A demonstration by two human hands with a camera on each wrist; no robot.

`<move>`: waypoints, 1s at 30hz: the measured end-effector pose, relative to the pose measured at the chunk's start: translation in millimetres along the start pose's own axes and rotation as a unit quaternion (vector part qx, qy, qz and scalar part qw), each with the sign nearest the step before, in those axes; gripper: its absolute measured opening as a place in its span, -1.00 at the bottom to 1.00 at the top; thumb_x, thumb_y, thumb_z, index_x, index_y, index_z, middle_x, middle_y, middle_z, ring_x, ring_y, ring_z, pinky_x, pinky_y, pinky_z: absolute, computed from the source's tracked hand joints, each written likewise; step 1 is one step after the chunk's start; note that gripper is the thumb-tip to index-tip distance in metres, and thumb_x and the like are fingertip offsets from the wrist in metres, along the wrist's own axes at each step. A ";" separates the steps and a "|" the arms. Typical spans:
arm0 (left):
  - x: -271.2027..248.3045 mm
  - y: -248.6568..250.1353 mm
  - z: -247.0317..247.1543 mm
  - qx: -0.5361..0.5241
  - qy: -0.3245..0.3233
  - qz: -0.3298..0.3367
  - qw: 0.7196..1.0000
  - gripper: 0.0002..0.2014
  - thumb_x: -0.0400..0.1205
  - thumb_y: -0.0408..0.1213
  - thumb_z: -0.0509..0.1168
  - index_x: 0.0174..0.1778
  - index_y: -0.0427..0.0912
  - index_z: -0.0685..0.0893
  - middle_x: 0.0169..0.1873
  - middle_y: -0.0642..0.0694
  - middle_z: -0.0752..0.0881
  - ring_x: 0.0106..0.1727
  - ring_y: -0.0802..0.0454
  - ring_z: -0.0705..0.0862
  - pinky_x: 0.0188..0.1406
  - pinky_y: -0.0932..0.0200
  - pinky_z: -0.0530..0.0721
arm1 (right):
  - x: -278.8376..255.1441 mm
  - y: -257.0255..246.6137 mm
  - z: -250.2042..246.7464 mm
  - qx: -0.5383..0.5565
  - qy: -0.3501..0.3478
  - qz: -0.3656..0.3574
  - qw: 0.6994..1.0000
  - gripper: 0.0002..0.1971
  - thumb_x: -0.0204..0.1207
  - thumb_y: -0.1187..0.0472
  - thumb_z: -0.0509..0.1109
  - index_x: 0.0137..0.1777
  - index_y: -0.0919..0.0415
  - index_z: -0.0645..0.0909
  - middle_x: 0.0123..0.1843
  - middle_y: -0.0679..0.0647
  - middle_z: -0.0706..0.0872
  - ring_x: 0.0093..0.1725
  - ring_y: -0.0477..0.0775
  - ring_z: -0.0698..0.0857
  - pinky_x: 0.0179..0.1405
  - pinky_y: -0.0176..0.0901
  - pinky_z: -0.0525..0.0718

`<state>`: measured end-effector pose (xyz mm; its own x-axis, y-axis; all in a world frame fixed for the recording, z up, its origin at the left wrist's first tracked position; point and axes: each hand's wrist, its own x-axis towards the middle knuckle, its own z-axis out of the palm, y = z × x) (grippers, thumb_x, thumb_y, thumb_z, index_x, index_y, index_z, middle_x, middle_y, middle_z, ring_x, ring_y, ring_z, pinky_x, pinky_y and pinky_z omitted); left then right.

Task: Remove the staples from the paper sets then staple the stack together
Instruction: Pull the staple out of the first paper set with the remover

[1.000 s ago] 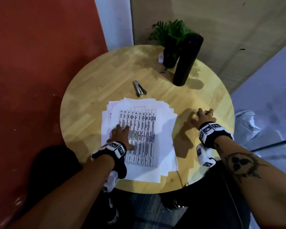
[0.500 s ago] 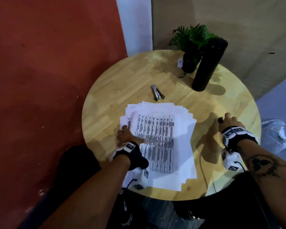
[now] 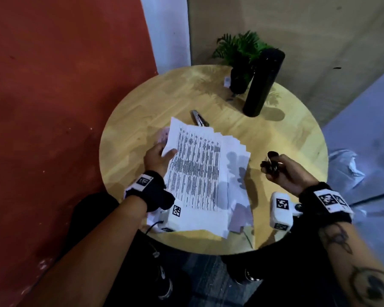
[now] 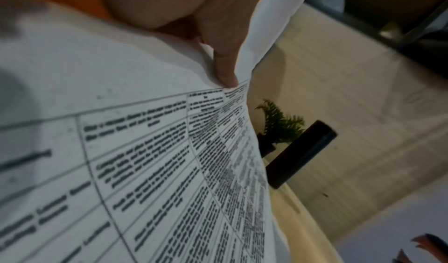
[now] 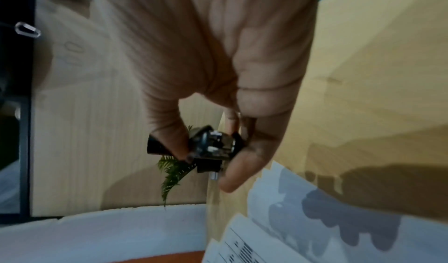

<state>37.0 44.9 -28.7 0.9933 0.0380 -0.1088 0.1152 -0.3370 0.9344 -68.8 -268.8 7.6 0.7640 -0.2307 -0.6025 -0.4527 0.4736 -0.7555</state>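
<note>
A fanned stack of printed paper sets (image 3: 197, 173) lies on the round wooden table (image 3: 142, 103). My left hand (image 3: 164, 155) pinches the top set at its left edge and lifts that side off the stack; in the left wrist view a finger (image 4: 223, 56) presses into the printed sheet (image 4: 145, 152). Raised above the table to the right of the papers, my right hand (image 3: 272, 166) grips a small black staple remover (image 3: 271, 163), whose metal part (image 5: 213, 146) shows between thumb and fingers. A small metal stapler (image 3: 199, 118) lies just beyond the stack.
A tall black bottle (image 3: 262, 83) and a potted green plant (image 3: 237, 49) stand at the table's far side. A red wall is close on the left. Bare wood shows left of the stack and to the right of it under my right hand.
My left hand went from lying flat on the papers to pinching and lifting the top set's left edge. My right hand picked the staple remover up off the table and raised it.
</note>
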 end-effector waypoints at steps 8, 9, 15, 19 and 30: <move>-13.2 -41.0 -19.7 0.129 -0.028 -0.162 0.978 -0.58 0.63 -0.12 0.33 0.33 -0.31 0.61 0.27 -0.38 0.63 0.28 -0.32 0.61 0.08 0.10 0.54 | -16.5 72.1 40.2 -0.178 0.004 0.035 0.983 -0.84 0.54 0.42 0.30 -0.26 0.27 0.55 -0.39 0.21 0.61 -0.49 0.01 0.64 -0.51 -0.28 0.63; -14.0 -48.1 -17.3 0.160 -0.035 -0.184 0.969 -0.54 0.62 -0.06 0.32 0.37 -0.26 0.59 0.32 -0.38 0.58 0.31 -0.34 0.57 0.19 0.02 0.55 | -7.4 84.7 44.3 -0.231 0.032 0.031 0.972 -0.85 0.52 0.40 0.35 -0.28 0.27 0.55 -0.29 0.25 0.59 -0.45 0.04 0.59 -0.51 -0.25 0.61; 5.3 -53.7 0.7 0.126 -0.007 -0.200 0.972 -0.61 0.63 -0.14 0.32 0.30 -0.31 0.62 0.24 -0.36 0.65 0.24 -0.31 0.63 0.17 0.04 0.55 | 25.5 103.9 52.9 -0.311 0.106 0.003 0.944 -0.81 0.46 0.17 0.46 -0.10 0.31 0.65 -0.19 0.30 0.63 -0.27 0.14 0.58 -0.41 -0.15 0.56; 25.2 -47.8 8.9 0.125 0.004 -0.196 0.973 -0.62 0.60 -0.13 0.34 0.24 -0.30 0.64 0.19 -0.40 0.68 0.21 -0.31 0.66 0.15 0.01 0.59 | 38.6 93.3 63.1 -0.279 0.105 0.001 0.955 -0.87 0.43 0.25 0.47 -0.31 0.11 0.60 -0.20 0.26 0.64 -0.24 0.15 0.60 -0.25 -0.10 0.56; 34.4 -44.5 -38.4 0.227 0.011 -0.100 0.969 -0.60 0.52 -0.02 0.41 0.16 -0.20 0.71 0.21 -0.38 0.62 0.31 -0.34 0.54 0.33 -0.10 0.46 | -0.6 34.3 79.8 -0.179 0.074 -0.031 0.981 -0.88 0.56 0.25 0.33 0.04 0.24 0.51 -0.34 0.12 0.56 -0.34 0.00 0.56 -0.39 -0.24 0.46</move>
<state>66.1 97.4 -61.0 0.9518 0.1632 -0.2596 0.2972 -0.6996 0.6498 -48.1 -184.6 2.6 0.7324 -0.3822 -0.5635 -0.5599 0.1328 -0.8179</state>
